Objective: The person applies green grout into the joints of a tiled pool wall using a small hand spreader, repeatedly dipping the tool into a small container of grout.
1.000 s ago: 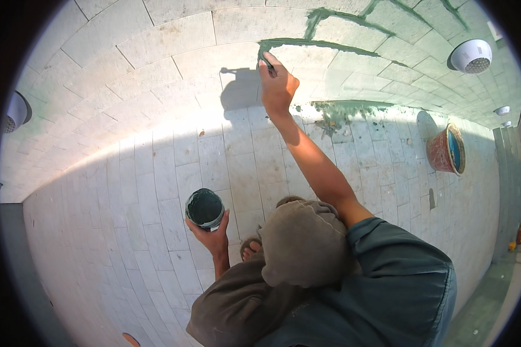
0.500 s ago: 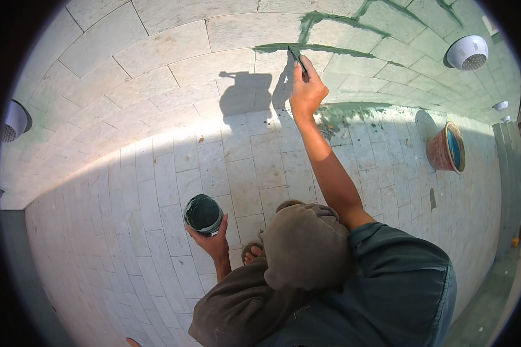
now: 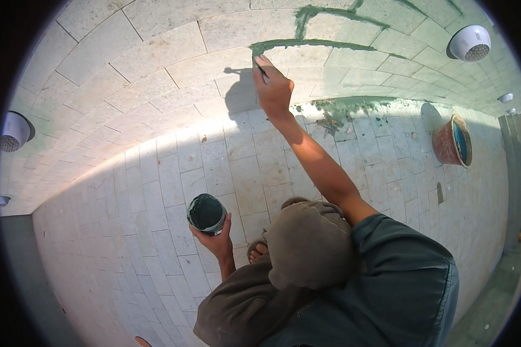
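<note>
My right hand point(image 3: 276, 92) is stretched up to the pale tiled wall point(image 3: 156, 43), fingers closed on a narrow dark putty knife point(image 3: 261, 69). Its tip, partly hidden by the fingers, is at the left end of a green-smeared joint, where a short upright joint also carries green paste point(image 3: 312, 43). My left hand point(image 3: 216, 243) is wrapped round the side of a round tub point(image 3: 219, 227) with dark green paste inside, held over the paved floor point(image 3: 173, 231). Other joints to the upper right are smeared with the same green.
A reddish bucket point(image 3: 446, 146) with a blue-green inside stands on the floor at right. White round lamps point(image 3: 470, 43) stick out from the wall at right, and another point(image 3: 15, 132) at left. Green splatter point(image 3: 341, 110) lies along the foot of the wall.
My right hand has moved left along the joint with the putty knife, to the upright joint, and green now covers the joint's left end. The left hand still holds the tub.
</note>
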A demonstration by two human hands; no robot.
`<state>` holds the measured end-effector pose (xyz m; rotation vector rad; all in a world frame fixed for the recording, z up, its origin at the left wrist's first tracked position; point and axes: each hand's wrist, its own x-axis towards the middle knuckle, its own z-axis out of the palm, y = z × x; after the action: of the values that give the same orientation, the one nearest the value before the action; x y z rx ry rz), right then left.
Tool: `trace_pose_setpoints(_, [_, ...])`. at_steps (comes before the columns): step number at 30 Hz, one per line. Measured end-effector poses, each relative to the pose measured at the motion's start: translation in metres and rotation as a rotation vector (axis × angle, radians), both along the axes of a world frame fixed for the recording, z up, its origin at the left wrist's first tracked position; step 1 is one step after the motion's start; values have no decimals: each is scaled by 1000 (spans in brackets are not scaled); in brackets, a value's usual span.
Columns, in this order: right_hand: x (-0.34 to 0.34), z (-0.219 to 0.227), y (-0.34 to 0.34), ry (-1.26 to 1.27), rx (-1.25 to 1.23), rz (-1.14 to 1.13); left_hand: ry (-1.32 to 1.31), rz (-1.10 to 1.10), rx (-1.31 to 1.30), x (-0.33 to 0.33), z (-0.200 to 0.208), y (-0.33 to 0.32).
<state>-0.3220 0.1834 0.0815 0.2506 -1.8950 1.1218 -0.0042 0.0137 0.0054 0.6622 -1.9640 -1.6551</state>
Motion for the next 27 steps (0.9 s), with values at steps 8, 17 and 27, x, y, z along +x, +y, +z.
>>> trace_pose_setpoints(8, [21, 12, 49, -123, -238, -214, 15, 22, 7, 1, -3, 1])
trace_pose_setpoints(17, [7, 2, 34, -46, -327, -110, 10, 8, 1, 0, -12, 2])
trace_pose_setpoints(27, [7, 1, 19, -13, -129, -101, -18, -3, 22, 0, 3, 2])
